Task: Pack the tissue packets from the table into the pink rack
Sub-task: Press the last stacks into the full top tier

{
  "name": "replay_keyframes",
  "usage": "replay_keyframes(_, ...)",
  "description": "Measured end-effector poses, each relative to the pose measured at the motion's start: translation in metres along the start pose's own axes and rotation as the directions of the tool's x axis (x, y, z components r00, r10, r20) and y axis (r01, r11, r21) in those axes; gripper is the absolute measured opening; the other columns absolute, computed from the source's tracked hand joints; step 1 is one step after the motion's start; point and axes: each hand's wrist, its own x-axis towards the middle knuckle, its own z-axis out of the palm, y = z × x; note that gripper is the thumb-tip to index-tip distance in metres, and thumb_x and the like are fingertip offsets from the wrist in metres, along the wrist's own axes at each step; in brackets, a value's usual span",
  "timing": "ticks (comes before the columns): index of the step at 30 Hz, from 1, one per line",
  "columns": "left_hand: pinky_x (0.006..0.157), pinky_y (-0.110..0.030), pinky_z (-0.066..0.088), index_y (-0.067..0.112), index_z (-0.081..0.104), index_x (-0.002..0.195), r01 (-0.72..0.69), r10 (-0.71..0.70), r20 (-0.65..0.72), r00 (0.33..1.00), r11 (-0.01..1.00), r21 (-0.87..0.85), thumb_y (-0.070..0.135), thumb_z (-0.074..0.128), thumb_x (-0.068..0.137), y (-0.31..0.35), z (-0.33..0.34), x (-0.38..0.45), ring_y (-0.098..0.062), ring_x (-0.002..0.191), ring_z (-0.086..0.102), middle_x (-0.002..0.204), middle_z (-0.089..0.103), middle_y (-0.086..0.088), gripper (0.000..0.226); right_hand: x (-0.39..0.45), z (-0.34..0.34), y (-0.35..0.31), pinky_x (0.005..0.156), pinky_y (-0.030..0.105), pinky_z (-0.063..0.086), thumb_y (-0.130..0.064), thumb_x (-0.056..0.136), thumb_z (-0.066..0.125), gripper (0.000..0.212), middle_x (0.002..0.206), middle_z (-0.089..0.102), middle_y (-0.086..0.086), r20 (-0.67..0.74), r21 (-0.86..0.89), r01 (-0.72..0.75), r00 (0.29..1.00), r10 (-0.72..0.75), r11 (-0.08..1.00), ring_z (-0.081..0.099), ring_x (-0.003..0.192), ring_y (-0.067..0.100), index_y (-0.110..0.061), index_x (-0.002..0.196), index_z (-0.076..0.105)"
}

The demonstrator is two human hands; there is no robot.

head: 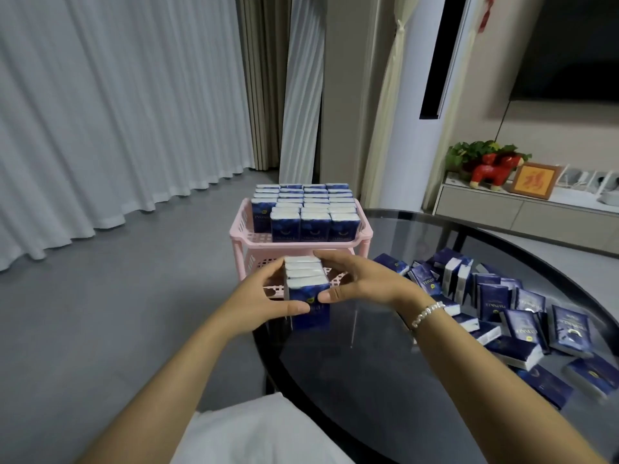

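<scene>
Both hands were clamped on a short row of dark-blue, white-edged plastic-wrapped tissue packets (306, 289), four or so stood upright face to face. The left hand (264, 296) pressed in from one side with its thumb curled across the front packet; the right hand (355, 283) pressed from the other side, thumb meeting the same front face and fingers reaching over the back of the row. So neither hand was spread flat — each was curled round the stack and squeezed it inward.

The row hung just in front of the pink slotted plastic rack (363, 234), level with its lower shelf, which looked mostly bare from here. The rack's top tier was packed full with upright packets in neat rows. To the right of the rack, a loose heap of the same blue packets (522, 316) lay on the round dark glass table (385, 380), some flat and some on edge.

Handling, as I judged it: packets were light and soft, and the film wrap was probably slick. A row like this stays together only under end pressure — ease off and the middle ones would likely drop out. Best grip was the two end faces, palms square, thumbs steadying the front. They are not fragile; a firm squeeze should only dent them.
</scene>
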Motion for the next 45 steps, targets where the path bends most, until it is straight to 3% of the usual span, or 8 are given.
replay_keyframes(4,0.090,-0.018,0.049,0.033,0.045,0.137,-0.032,0.031,-0.040,0.999,0.999,-0.028,0.039,0.089,0.053,0.019,-0.032,0.001,0.001,0.112,0.059,0.126,0.060,0.017,0.094,0.025,-0.004,-0.031,0.104,0.026,0.040,-0.026,0.077,0.075,0.076,0.136,0.050,-0.008,-0.037,-0.049,0.036,0.999,-0.038,0.998,0.048,0.122,0.004,-0.019,0.142,0.035)
replay_keyframes(11,0.103,-0.036,0.046,0.030,0.041,0.143,-0.023,0.018,-0.158,0.987,0.999,-0.032,0.028,0.080,0.068,0.025,-0.075,0.017,-0.008,0.121,0.053,0.131,0.058,0.010,0.085,0.070,-0.004,-0.066,0.107,0.036,0.039,-0.042,0.072,0.074,0.079,0.135,0.053,-0.006,-0.050,-0.115,0.056,0.997,-0.062,0.992,0.052,0.121,0.010,-0.023,0.140,0.038)
replay_keyframes(17,0.095,-0.025,0.049,0.029,0.045,0.137,-0.037,0.013,-0.198,0.980,0.993,-0.116,0.016,0.073,0.079,0.024,-0.103,0.045,-0.001,0.113,0.055,0.119,0.060,0.017,0.066,0.106,-0.009,-0.078,0.103,0.029,0.037,-0.029,0.085,0.066,0.064,0.138,0.045,-0.006,-0.092,-0.082,0.059,0.993,-0.067,0.995,0.044,0.123,0.010,-0.029,0.141,0.034)
replay_keyframes(20,0.086,-0.017,0.047,0.024,0.042,0.141,-0.014,-0.015,-0.188,0.982,0.989,-0.147,0.019,0.071,0.081,0.021,-0.113,0.065,-0.004,0.113,0.055,0.124,0.059,0.012,0.066,0.128,-0.014,-0.078,0.107,0.032,0.035,-0.036,0.085,0.063,0.061,0.141,0.045,-0.002,-0.124,-0.092,0.046,0.991,-0.057,0.995,0.041,0.130,0.013,-0.030,0.140,0.038)
replay_keyframes(24,0.099,-0.025,0.040,0.023,0.029,0.147,0.058,-0.069,-0.151,0.986,0.995,-0.080,0.023,0.071,0.082,0.008,-0.119,0.088,-0.010,0.125,0.045,0.144,0.044,0.004,0.078,0.149,-0.019,-0.069,0.103,0.027,0.036,-0.037,0.087,0.060,0.058,0.138,0.047,-0.001,-0.124,-0.177,-0.009,0.992,-0.013,0.984,0.044,0.125,0.013,-0.027,0.140,0.038)
replay_keyframes(31,0.108,-0.024,0.036,0.035,0.015,0.150,0.025,-0.027,0.016,1.000,0.992,0.120,0.016,0.062,0.090,-0.011,-0.117,0.104,-0.007,0.133,0.039,0.152,0.032,0.006,0.078,0.162,-0.019,-0.049,0.106,0.040,0.036,-0.061,0.074,0.059,0.076,0.133,0.047,0.001,-0.145,-0.437,-0.085,0.989,0.023,0.895,0.039,0.126,0.017,-0.035,0.141,0.034)
replay_keyframes(39,0.106,-0.037,0.041,0.044,0.000,0.148,0.075,-0.141,0.136,0.981,0.911,0.407,0.036,0.061,0.089,-0.009,-0.124,0.110,-0.015,0.126,0.048,0.149,0.037,0.008,0.084,0.146,-0.005,-0.054,0.106,0.033,0.026,-0.034,0.083,0.065,0.060,0.144,0.034,-0.004,-0.191,-0.634,0.035,0.961,-0.201,0.772,0.029,0.129,0.019,-0.036,0.137,0.039)
replay_keyframes(45,0.109,-0.039,0.039,0.043,-0.003,0.148,0.054,-0.120,0.133,0.984,0.906,0.420,0.032,0.060,0.091,-0.012,-0.119,0.110,-0.017,0.133,0.041,0.158,0.014,0.009,0.086,0.137,0.020,-0.031,0.087,0.028,0.024,-0.043,0.070,0.074,0.050,0.109,0.049,-0.004,-0.386,-0.764,-0.017,0.813,-0.436,0.645,0.043,0.104,0.018,-0.034,0.117,0.059)
